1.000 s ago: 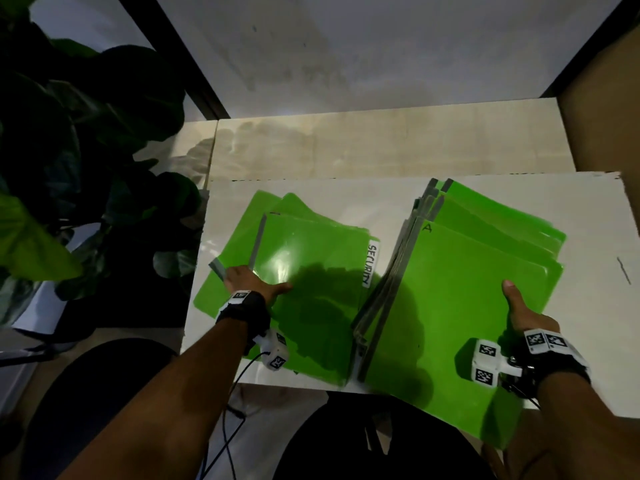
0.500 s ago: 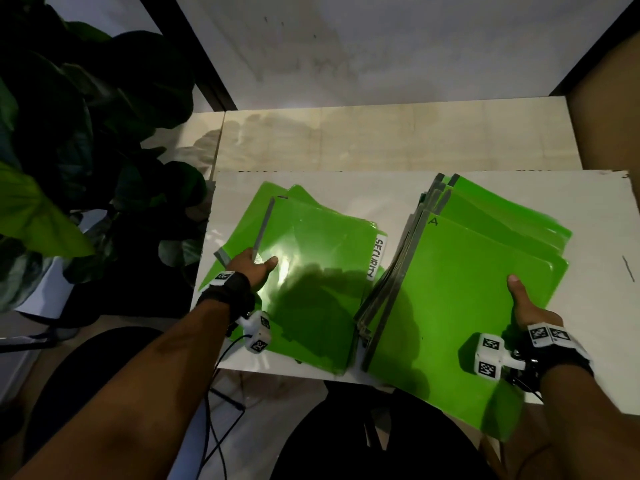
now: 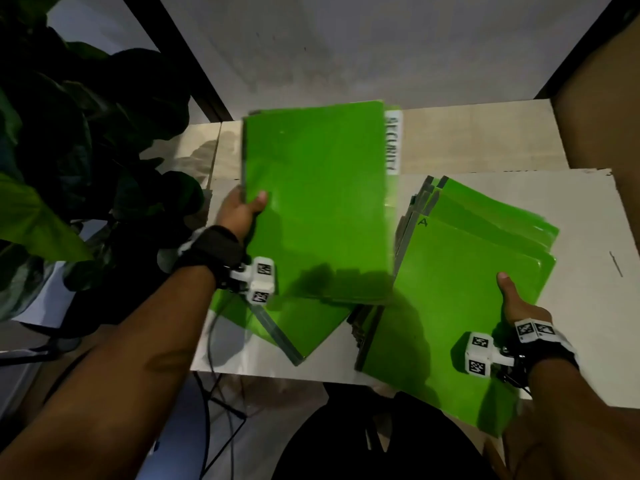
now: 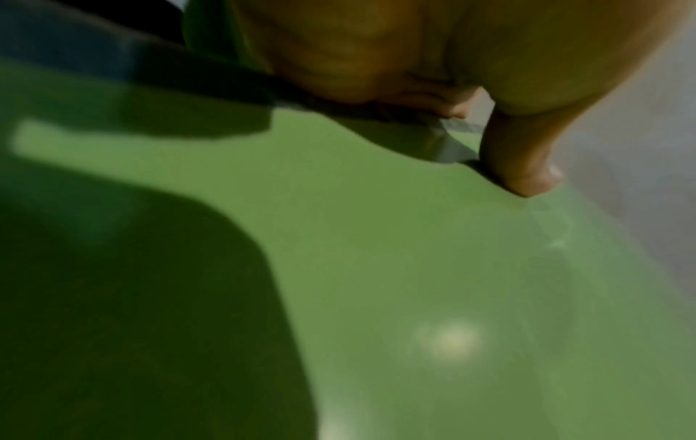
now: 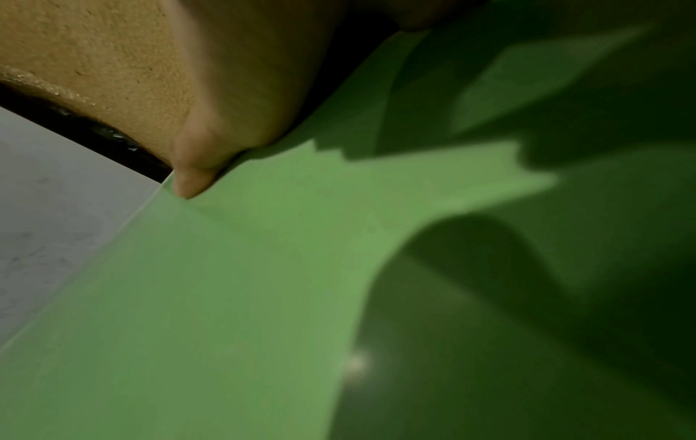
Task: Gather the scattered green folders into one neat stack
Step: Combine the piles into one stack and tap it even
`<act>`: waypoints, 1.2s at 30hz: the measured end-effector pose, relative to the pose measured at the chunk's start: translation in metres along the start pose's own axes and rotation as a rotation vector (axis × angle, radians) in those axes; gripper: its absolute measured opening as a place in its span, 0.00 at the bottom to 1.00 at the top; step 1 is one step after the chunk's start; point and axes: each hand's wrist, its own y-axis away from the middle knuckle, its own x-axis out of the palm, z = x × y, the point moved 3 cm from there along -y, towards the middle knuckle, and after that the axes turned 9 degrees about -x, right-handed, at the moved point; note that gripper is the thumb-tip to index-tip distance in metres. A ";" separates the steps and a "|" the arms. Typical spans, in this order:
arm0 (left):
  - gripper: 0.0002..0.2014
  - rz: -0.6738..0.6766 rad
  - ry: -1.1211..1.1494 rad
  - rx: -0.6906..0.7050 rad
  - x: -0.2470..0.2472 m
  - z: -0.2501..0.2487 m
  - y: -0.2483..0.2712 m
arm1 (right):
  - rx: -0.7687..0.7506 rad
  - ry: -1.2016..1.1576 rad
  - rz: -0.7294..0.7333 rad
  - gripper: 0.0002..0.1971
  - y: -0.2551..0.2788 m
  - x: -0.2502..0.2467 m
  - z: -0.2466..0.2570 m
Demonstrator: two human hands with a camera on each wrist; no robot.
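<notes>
Two bundles of green folders sit before you: your left hand point(image 3: 242, 211) grips the lifted bundle point(image 3: 317, 202) by its spine, thumb on top, fingers hidden beneath, above one folder point(image 3: 304, 327) lying on the worktop point(image 3: 585, 209). Your right hand point(image 3: 516, 303) clasps the fanned stack point(image 3: 460, 289), which overhangs the near edge; only its thumb shows. A blurred white tab point(image 3: 392, 143) reads roughly "SECURITY". Both wrist views are smeared green.

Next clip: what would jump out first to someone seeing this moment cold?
The bright green folder lifted off the table in the left hand, a white SECURITY tab along its right edge. To its right, the fanned stack of green folders lies on the white board, the right hand gripping its near corner. One more folder lies beneath the lifted one.
</notes>
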 end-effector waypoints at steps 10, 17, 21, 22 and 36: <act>0.28 0.209 -0.444 -0.121 0.187 0.052 0.109 | 0.001 -0.029 0.068 0.54 0.001 -0.007 0.005; 0.33 0.113 -0.724 0.098 0.213 0.061 0.124 | -0.041 -0.086 0.083 0.52 -0.004 -0.004 0.000; 0.26 0.299 -0.680 0.114 0.210 0.060 0.118 | -0.073 -0.067 0.122 0.47 -0.010 -0.005 -0.003; 0.26 0.325 -0.689 0.097 0.202 0.062 0.108 | -0.066 -0.055 0.119 0.47 -0.010 -0.006 -0.004; 0.53 -0.260 -0.664 -0.840 0.016 0.198 0.054 | -0.043 -0.031 0.051 0.51 -0.005 -0.004 -0.002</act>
